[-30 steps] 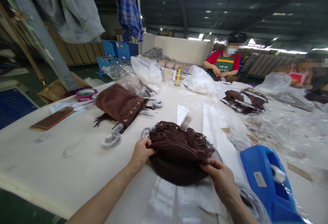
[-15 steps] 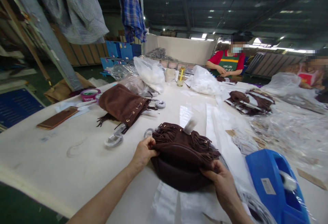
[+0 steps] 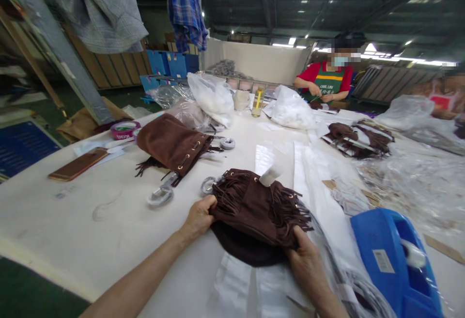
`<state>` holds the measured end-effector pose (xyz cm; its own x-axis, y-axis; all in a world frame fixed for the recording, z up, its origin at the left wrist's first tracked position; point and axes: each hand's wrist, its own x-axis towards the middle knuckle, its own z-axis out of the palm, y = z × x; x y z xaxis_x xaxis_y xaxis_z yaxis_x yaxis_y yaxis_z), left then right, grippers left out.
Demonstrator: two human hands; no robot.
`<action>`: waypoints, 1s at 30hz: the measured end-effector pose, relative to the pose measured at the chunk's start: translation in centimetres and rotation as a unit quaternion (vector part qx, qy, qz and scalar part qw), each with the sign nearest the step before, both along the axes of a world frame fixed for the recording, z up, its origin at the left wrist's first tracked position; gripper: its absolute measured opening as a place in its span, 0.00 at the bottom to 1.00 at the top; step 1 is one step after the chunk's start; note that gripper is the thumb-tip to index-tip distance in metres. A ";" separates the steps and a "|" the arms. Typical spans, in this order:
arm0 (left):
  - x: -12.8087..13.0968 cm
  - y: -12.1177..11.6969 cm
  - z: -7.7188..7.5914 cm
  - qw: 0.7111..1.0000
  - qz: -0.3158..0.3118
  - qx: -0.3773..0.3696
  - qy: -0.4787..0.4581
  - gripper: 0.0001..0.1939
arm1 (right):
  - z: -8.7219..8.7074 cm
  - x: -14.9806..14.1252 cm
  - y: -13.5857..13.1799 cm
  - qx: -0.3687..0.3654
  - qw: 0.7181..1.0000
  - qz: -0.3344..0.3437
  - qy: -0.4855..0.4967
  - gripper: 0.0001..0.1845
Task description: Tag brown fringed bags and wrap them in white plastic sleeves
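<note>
The dark brown fringed bag (image 3: 250, 201) lies tilted between two hands on the surface (image 3: 90, 240), its eyelet edge toward twelve o'clock and its base toward six. At its nine o'clock edge, the left hand (image 3: 198, 218) has its fingers closed, pinching the fabric. At four o'clock, the right hand (image 3: 308, 260) grips too, thumb against the edge, its other fingers mostly hidden. A whitish tag (image 3: 271, 175) sticks up at one o'clock. Another brown bag (image 3: 170, 141) lies toward ten o'clock, well apart from the fingers; a blue dispenser (image 3: 381, 250) stands between three and four.
</note>
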<state>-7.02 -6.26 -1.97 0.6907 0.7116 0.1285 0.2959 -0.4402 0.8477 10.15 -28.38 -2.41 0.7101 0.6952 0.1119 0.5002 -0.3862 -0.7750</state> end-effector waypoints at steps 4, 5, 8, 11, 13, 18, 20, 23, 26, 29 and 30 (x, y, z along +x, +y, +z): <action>-0.6 0.5 -0.4 0.998 -0.015 0.048 0.036 0.11 | 0.2 -0.1 -0.3 -0.016 0.999 0.010 -0.045 0.04; -0.9 0.4 -0.1 0.997 -0.015 0.055 0.046 0.10 | 0.3 -0.1 -0.3 -0.015 0.999 0.008 -0.051 0.04; -2.0 -0.5 2.1 0.986 0.008 0.153 0.064 0.13 | 0.4 -0.1 -0.2 -0.005 0.999 0.003 -0.054 0.05; -1.7 -2.3 5.9 0.924 -0.041 0.377 0.051 0.35 | 0.3 0.0 0.0 0.000 0.999 0.010 -0.053 0.05; 0.0 -3.3 8.2 0.877 -0.159 0.449 0.058 0.43 | 0.4 0.0 0.1 0.003 0.998 0.015 -0.053 0.06; 4.9 -4.2 8.5 0.836 -0.378 0.389 0.085 0.25 | 1.0 -0.1 0.1 -0.010 0.998 0.013 -0.053 0.08; 5.0 -4.7 6.5 0.829 -0.390 0.396 0.056 0.15 | 1.2 -0.3 0.0 -0.022 0.998 0.003 -0.053 0.06; 3.4 -5.5 3.1 0.803 -0.317 0.503 -0.038 0.15 | 1.3 -0.4 -0.1 -0.037 0.998 -0.006 -0.052 0.06; 1.8 -6.4 0.9 0.772 -0.252 0.577 -0.084 0.16 | 1.2 -0.2 -0.2 -0.051 0.997 -0.009 -0.055 0.08; 1.4 -6.9 0.2 0.774 -0.228 0.586 -0.068 0.17 | 1.1 0.0 -0.6 -0.060 0.996 0.003 -0.065 0.10; 1.5 -7.0 0.2 0.774 -0.226 0.588 -0.063 0.17 | 1.2 -0.1 -0.8 -0.061 0.996 0.006 -0.068 0.11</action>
<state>-5.54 -13.21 -1.79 0.7642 -0.2584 0.5910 -0.1652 -0.9641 -0.2080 10.04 -29.20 -1.19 0.6862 0.7174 0.1200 0.6020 -0.4676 -0.6473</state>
